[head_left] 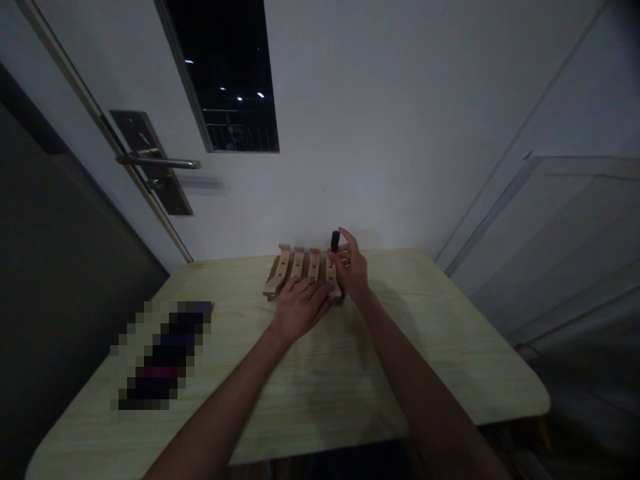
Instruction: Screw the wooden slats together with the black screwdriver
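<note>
A small wooden rack lies at the back of the table, with several curved, pale slats that have dark holes in them. My left hand bears on its front edge, fingers bent over the slats and thumb reaching to the rightmost one. Over that rightmost slat, my right hand pinches what looks like a screwdriver by its short black handle, which stands nearly upright. Its lower end is too dark and small to make out. The right index finger is raised beside the handle's top.
The pale wood-grain table stands against a white door with a metal handle and a dark window. A pixelated dark object lies on the table's left side. A white panel stands at the right.
</note>
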The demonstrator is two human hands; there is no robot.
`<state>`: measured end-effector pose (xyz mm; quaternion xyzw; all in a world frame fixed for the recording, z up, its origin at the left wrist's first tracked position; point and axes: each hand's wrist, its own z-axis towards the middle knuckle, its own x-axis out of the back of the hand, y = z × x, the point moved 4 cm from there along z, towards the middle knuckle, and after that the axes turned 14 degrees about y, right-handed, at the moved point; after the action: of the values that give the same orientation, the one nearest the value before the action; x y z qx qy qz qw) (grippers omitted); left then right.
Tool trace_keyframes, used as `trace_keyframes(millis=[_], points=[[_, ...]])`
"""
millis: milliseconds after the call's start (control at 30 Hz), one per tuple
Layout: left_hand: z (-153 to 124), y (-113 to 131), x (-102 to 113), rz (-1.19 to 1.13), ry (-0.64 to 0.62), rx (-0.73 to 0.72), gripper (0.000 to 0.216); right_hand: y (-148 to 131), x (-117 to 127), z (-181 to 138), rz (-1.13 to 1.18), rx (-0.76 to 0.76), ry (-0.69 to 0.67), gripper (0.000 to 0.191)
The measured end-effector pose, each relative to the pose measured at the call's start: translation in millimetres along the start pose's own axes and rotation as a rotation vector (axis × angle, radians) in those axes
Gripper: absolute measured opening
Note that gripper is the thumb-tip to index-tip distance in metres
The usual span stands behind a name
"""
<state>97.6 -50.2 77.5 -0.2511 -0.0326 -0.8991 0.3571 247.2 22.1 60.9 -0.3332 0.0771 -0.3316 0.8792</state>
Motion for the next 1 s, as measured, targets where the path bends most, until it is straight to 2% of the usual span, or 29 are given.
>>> trace_keyframes(millis=[133,367,633,800,1000], points=[[-0.2,0.0,-0.7,0.000,-0.007,0.003,0.017,0.3,-4.2,-2.6,-0.042,0.063,0.006,0.049],[0.8,0.1,0.7,-0.015,-0.004,-0.008,0.016,5.4,-2.6,-1.0,-0.046,0.068,0.027,0.048],[-0.1,-0.5,0.1,0.002,0.003,-0.015,0.018,-4.5,3.1,-2.0,0.014,0.087,-0.034,0.046],[1.2,0.1,0.8,-0.009,0.000,-0.007,0.017,-4.8,3.5,-0.1,-0.010,0.151,-0.009,0.047],[3.3,1.2,2.6,-0.004,0.014,-0.013,0.017,-2.5,4.6,0.7,0.015,0.104,0.048,0.048]])
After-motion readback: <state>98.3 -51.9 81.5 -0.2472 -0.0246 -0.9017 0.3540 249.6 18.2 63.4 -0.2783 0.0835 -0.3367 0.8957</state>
